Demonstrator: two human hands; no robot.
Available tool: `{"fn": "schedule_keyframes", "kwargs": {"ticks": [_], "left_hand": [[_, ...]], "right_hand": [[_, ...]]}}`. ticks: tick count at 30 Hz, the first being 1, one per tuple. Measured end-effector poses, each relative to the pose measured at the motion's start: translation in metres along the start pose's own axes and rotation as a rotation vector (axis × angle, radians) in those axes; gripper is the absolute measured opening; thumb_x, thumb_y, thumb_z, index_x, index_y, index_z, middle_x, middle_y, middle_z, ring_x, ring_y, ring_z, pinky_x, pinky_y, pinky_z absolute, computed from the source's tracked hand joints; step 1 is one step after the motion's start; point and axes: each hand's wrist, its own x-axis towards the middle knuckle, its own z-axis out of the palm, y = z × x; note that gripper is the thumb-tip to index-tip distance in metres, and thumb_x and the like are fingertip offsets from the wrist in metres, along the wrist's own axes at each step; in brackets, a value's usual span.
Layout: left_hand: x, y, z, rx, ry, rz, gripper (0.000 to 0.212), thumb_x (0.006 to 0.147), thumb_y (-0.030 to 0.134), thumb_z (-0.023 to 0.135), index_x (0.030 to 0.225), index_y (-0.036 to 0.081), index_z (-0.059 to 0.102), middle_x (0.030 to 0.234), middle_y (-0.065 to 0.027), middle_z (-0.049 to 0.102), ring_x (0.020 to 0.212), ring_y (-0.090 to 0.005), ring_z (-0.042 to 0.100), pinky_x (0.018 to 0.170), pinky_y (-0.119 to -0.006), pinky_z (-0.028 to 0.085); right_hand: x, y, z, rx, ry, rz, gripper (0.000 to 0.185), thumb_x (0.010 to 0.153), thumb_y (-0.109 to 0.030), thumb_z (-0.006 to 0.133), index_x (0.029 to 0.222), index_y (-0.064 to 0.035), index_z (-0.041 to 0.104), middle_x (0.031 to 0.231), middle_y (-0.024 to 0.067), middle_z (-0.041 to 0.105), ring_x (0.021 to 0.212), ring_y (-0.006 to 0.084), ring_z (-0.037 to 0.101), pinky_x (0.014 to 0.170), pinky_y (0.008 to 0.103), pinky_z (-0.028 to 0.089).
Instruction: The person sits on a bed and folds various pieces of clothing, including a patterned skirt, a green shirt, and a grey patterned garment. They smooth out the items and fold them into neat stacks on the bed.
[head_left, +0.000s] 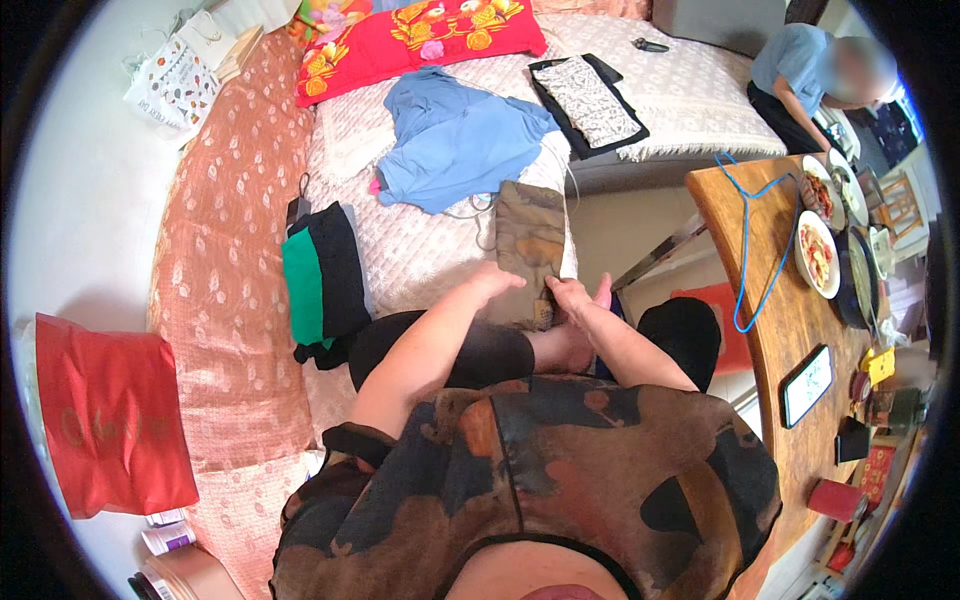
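Note:
A folded brown patterned garment (529, 225) lies at the edge of the sofa seat in front of me, its lower end over my lap. My left hand (496, 280) is at its left side, thumb on top. At its right side, my right hand (568, 293) pinches the cloth with the thumb above; the fingers of both hands are partly hidden. A small tag (543, 310) shows on the lower end. Beyond it a blue garment (465, 139) is spread out. To the left sits a folded black and green garment (324, 281).
A wooden table (720, 202) at right bears a blue hanger (744, 255), dishes of food (817, 253) and a phone (807, 385). Folded black and white-patterned clothes (589, 103) and a red pillow (427, 41) lie farther back. A red bag (112, 420) stands left. A person (795, 71) bends beyond the table.

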Motion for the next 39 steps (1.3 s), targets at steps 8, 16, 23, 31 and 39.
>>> {"fn": "schedule_keyframes", "kwargs": {"ticks": [8, 16, 23, 31, 39], "left_hand": [[-0.075, 0.07, -0.01, -0.843, -0.259, 0.067, 0.037, 0.09, 0.01, 0.054, 0.124, -0.001, 0.05, 0.117, -0.0163, 0.061, 0.105, -0.0278, 0.062, 0.091, -0.042, 0.051], [-0.087, 0.071, -0.003, -0.906, -0.242, 0.025, 0.038, 0.088, 0.006, 0.051, 0.125, -0.003, 0.049, 0.116, -0.018, 0.06, 0.103, -0.0303, 0.062, 0.088, -0.043, 0.053], [-0.091, 0.076, -0.006, -0.813, -0.233, 0.132, 0.035, 0.088, 0.008, 0.054, 0.122, 0.0, 0.053, 0.115, -0.0127, 0.062, 0.102, -0.0249, 0.061, 0.088, -0.04, 0.051], [-0.1, 0.085, -0.06, -1.142, -0.267, 0.357, 0.035, 0.093, 0.03, 0.057, 0.118, 0.007, 0.053, 0.111, -0.0121, 0.062, 0.098, -0.0241, 0.063, 0.083, -0.04, 0.053], [-0.074, 0.071, -0.075, -1.034, -0.215, 0.325, 0.03, 0.092, 0.025, 0.057, 0.114, 0.008, 0.044, 0.101, -0.0163, 0.061, 0.079, -0.0294, 0.067, 0.068, -0.041, 0.057]], "right_hand": [[-0.035, -0.026, -0.047, 0.696, -0.47, 0.335, 0.067, 0.09, -0.062, 0.043, 0.139, -0.0172, 0.036, 0.134, 0.0149, 0.046, 0.096, 0.0401, 0.057, 0.084, 0.0528, 0.047], [-0.063, -0.053, -0.046, 1.065, -0.504, 0.285, 0.08, 0.085, -0.064, 0.048, 0.144, -0.0122, 0.032, 0.141, 0.013, 0.042, 0.126, 0.0324, 0.044, 0.102, 0.0497, 0.037], [-0.07, -0.107, -0.06, 0.567, -0.404, 0.194, 0.056, 0.081, -0.019, 0.066, 0.131, -0.002, 0.046, 0.125, 0.0153, 0.056, 0.111, 0.0264, 0.056, 0.095, 0.0414, 0.046], [-0.073, -0.233, -0.081, 0.343, -0.35, -0.065, 0.034, 0.085, -0.005, 0.054, 0.118, 0.003, 0.054, 0.106, 0.0137, 0.065, 0.09, 0.0218, 0.066, 0.077, 0.0335, 0.055], [0.006, -0.341, -0.107, 0.381, -0.035, -0.123, 0.031, 0.08, -0.015, 0.066, 0.106, 0.0, 0.061, 0.102, 0.0163, 0.065, 0.091, 0.0261, 0.065, 0.077, 0.038, 0.056]]}}
